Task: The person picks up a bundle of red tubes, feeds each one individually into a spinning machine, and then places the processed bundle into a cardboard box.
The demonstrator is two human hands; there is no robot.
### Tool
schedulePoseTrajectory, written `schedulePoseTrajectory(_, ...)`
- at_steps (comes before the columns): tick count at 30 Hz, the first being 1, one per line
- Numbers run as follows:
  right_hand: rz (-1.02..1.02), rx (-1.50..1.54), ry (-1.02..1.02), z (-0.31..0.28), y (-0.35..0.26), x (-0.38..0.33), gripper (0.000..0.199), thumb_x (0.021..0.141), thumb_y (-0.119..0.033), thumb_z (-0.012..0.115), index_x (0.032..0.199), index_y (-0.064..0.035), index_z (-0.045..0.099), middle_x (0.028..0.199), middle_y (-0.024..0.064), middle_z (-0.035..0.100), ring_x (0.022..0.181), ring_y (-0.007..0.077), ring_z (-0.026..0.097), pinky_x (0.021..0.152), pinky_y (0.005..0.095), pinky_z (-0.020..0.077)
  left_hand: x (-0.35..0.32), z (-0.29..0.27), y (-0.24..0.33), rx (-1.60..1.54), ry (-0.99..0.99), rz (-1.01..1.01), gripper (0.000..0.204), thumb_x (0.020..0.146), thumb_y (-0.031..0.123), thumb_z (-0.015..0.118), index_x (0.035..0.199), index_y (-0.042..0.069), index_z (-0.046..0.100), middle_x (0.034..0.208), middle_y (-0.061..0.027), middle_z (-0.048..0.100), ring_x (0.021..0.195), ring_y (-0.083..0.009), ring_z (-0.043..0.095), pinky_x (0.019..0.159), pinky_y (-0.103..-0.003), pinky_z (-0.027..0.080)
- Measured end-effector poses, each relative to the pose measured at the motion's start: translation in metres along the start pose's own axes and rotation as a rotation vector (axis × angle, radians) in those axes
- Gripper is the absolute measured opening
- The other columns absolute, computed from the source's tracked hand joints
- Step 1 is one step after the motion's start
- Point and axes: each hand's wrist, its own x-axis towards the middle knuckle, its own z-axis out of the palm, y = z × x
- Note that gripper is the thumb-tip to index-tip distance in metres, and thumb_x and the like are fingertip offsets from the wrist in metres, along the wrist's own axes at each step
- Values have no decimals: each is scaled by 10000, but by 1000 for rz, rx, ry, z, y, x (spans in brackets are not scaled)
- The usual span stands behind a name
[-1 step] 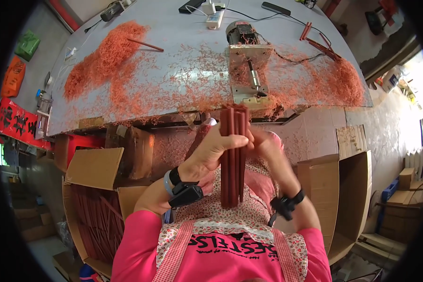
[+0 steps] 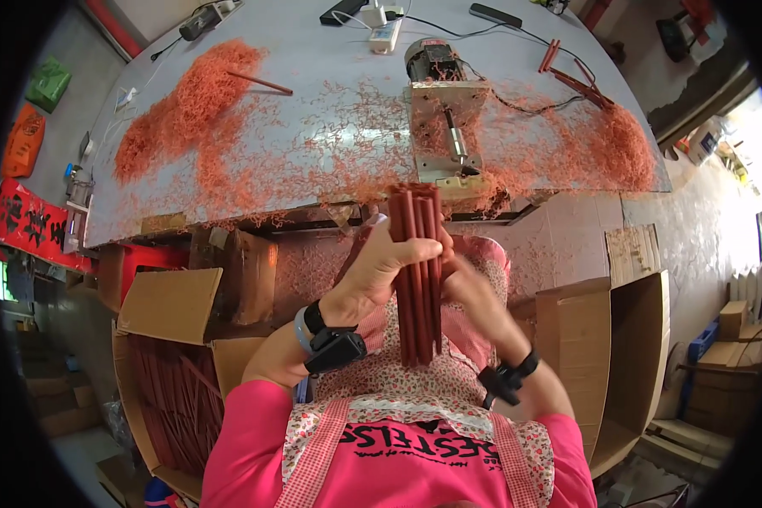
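My left hand (image 2: 388, 264) is closed around a bundle of reddish-brown wooden sticks (image 2: 415, 317), with its thumb lying across the front. The bundle stands nearly upright before my apron, and its upper ends come up to the table's near edge. On the bundle's right side is my right hand (image 2: 466, 275), blurred by motion. Its fingers are partly hidden by the sticks, so whether it grips any of them cannot be told. Beyond the bundle, a small motor (image 2: 436, 61) and a metal shaft (image 2: 455, 135) sit on a mount on the table.
Heaps of curly orange-red shavings (image 2: 216, 80) cover parts of the grey table (image 2: 330, 63). A loose stick (image 2: 261, 82) lies on the left heap. An open cardboard box (image 2: 171, 305) at my left holds many sticks; another cardboard box (image 2: 571, 347) stands at my right. Cables (image 2: 449, 32) cross the far side.
The bundle has shifted slightly left and up, and its tilt has changed a little. My right hand has moved slightly beside it. My left hand keeps its hold.
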Motion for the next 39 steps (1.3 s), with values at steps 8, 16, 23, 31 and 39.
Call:
schedulePoseTrajectory(8, -299, -628, 302, 5, 25, -6, 323, 961, -204, 434, 1211, -1, 445, 726, 43, 576, 593, 129, 534, 542, 244, 415, 20, 3, -15, 288, 217, 89, 416, 722, 190, 736, 1036, 19, 524, 827, -80, 624, 760, -177, 634, 688, -303, 516)
schedulePoseTrajectory(16, 136, 524, 202, -8, -10, -2, 279, 994, -217, 365, 1177, -28, 457, 573, -25, 347, 469, 65, 324, 430, 197, 288, 12, -9, -20, 27, 153, -252, 357, 763, 128, 717, 1053, 21, 537, 895, -83, 625, 738, -179, 636, 673, -304, 538)
schedulePoseTrajectory(23, 126, 535, 139, -18, -17, 13, 304, 1010, -248, 339, 1201, -39, 450, 579, -37, 317, 458, 48, 302, 418, 187, 275, -16, -10, -49, -214, 30, -361, 466, 735, 169, 729, 1126, 51, 505, 929, -87, 621, 815, -236, 642, 770, -368, 537)
schedulePoseTrajectory(31, 184, 634, 189, -2, -18, -14, 294, 1011, -251, 345, 1200, -53, 451, 575, -41, 306, 448, 49, 288, 410, 187, 258, -21, -2, -33, -137, 119, -334, 388, 726, 137, 705, 1050, 33, 519, 910, -73, 603, 809, -202, 629, 746, -341, 530)
schedulePoseTrajectory(39, 138, 611, 175, -13, -10, 12, 267, 1004, -265, 369, 1148, -60, 462, 568, -41, 311, 444, 50, 294, 401, 192, 263, -13, 8, -22, 15, 275, -142, 334, 721, 110, 702, 991, 38, 518, 805, -10, 545, 769, -166, 605, 715, -310, 519)
